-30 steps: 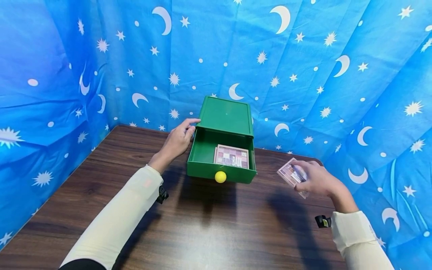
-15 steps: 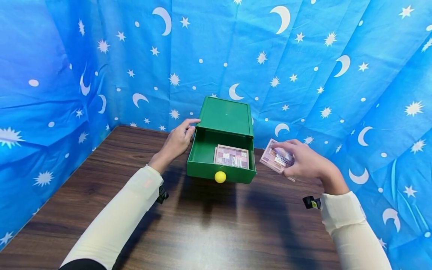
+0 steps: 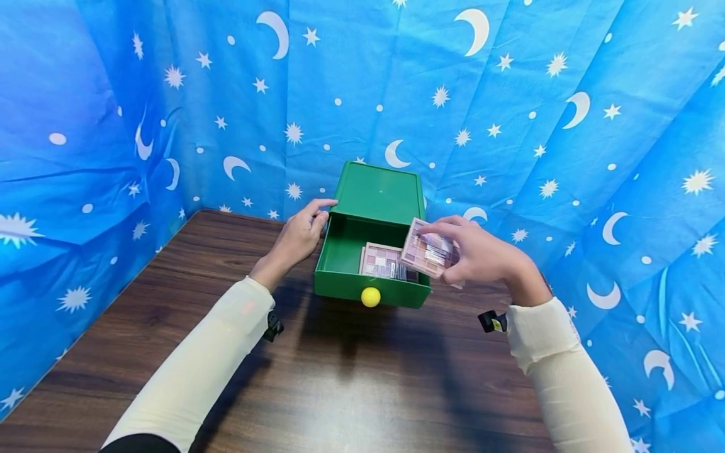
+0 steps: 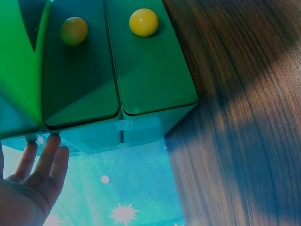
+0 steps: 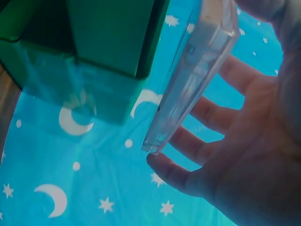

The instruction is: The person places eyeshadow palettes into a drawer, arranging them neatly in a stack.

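Observation:
In the head view a green drawer cabinet stands at the back of the table, its top drawer pulled out. A pink eyeshadow palette lies inside the drawer, with the edge of another under it. My right hand grips a further clear-lidded eyeshadow palette, tilted over the drawer's right side; the right wrist view shows its thick clear edge between thumb and fingers. Against the cabinet's left side rests my left hand, its straight fingertips at the wall in the left wrist view.
A yellow ball knob sticks out from the drawer front. Below, two closed drawers carry their own yellow knobs. The dark wood table meets a blue star-and-moon curtain behind and at both sides.
My right hand has carried its palette leftward and up, from over the table on the right to over the drawer. The left hand, cabinet and drawer have stayed put.

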Tool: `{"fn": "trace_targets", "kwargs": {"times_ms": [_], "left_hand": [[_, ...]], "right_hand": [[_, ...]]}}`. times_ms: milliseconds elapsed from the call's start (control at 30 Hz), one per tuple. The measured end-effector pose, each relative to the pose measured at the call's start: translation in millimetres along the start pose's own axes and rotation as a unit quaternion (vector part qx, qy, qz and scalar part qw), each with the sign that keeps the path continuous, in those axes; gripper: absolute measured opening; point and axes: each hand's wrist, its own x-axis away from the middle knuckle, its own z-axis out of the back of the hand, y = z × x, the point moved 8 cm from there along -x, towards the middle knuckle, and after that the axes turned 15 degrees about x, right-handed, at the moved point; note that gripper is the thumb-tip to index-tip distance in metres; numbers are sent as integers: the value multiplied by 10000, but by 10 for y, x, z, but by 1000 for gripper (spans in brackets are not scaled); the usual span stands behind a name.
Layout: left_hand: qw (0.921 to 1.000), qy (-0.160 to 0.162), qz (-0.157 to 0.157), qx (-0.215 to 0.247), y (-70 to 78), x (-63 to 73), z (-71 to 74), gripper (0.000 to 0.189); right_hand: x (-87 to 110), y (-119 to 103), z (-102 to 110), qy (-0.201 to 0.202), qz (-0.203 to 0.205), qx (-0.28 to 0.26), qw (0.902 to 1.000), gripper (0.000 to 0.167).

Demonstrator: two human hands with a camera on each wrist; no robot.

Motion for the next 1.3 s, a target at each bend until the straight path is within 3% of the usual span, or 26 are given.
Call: {"fn": "trace_targets", "kwargs": {"times_ms": [500, 733, 900, 1133, 1300], "left_hand": [[10000, -6, 10, 11, 36, 9, 1, 39], [10000, -43, -2, 1, 26, 17, -20, 39], [10000, -15, -19, -33, 21, 18, -11, 38], [10000, -4, -29, -23, 22, 15, 11, 39], [10000, 14, -51, -39, 31, 17, 17, 38]], "right_hand": [[-284, -316, -60, -116, 282, 210, 9993, 81], [-326, -383, -85, -200, 399, 149, 9989, 81], [-304, -372, -124, -324, 253, 100, 9991, 81], [-188, -401, -70, 239, -144, 162, 9995, 68], [-76, -527, -61, 785, -104, 151, 9967, 58]]}}
